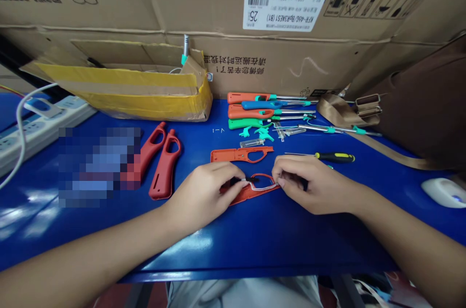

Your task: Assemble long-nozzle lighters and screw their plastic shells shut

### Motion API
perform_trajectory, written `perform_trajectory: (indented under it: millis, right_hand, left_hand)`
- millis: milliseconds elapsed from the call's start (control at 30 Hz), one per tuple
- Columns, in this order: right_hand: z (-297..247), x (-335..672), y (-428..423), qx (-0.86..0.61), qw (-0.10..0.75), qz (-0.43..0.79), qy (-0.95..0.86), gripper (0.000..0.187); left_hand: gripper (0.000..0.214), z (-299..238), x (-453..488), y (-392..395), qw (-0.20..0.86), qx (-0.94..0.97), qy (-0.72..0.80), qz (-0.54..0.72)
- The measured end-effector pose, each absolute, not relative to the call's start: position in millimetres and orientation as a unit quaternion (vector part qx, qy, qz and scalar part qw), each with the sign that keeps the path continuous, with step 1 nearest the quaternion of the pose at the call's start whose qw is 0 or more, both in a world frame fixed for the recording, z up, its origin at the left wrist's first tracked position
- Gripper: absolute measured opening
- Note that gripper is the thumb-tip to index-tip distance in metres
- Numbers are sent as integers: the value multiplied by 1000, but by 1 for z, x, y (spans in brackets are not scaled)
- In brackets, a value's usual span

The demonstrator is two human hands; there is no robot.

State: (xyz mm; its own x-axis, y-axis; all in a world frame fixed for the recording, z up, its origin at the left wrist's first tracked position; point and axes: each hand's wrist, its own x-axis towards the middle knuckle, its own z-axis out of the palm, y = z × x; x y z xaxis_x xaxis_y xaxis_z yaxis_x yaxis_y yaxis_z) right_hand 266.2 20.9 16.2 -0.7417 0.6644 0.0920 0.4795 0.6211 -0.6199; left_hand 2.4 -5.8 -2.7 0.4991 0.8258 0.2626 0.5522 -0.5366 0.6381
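Note:
Both hands work over an orange lighter shell half (255,190) lying on the blue table (255,240). My left hand (204,191) is closed, its fingertips pinching a small black part at the shell's left end. My right hand (309,182) is closed in a pinch on a thin clear tube (264,186) that runs along the shell. A second orange shell half (240,154) lies just behind them.
Two orange handle shells (160,162) lie to the left. Assembled long lighters (269,109), green parts (255,131) and a yellow-black screwdriver (331,156) sit behind. A taped cardboard box (127,89), power strip (40,123), brown strap (349,119) and white mouse (442,191) ring the work area.

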Motion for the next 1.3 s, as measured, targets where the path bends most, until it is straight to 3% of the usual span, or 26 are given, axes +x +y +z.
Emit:
perform_trajectory:
  millis: [267, 500, 633, 733, 800, 900, 1033, 1300]
  right_hand:
    - [23, 270, 25, -334, 121, 315, -880, 11]
    - [31, 274, 28, -279, 100, 374, -879, 17]
    - [29, 270, 27, -268, 130, 382, -875, 10]
    - [22, 271, 34, -353, 220, 297, -860, 21]
    - [15, 276, 43, -428, 270, 155, -849, 19]
    - [3, 284, 57, -471, 217, 12, -855, 30]
    - [-10, 290, 64, -499, 153, -20, -853, 41]
    - [-14, 289, 61, -468, 148, -15, -871, 45]
  left_hand:
    - [27, -2, 1, -14, 195, 869, 390, 236]
    - [14, -3, 1, -10, 196, 874, 388, 219]
    - [15, -4, 0, -10, 189, 874, 386, 225]
    - [16, -5, 0, -9, 172, 879, 378, 235]
    - [18, -6, 0, -8, 154, 884, 370, 240]
    - [21, -6, 0, -6, 120, 894, 358, 242]
    - [23, -4, 2, -8, 87, 903, 353, 229]
    - [29, -5, 3, -10, 41, 913, 360, 185]
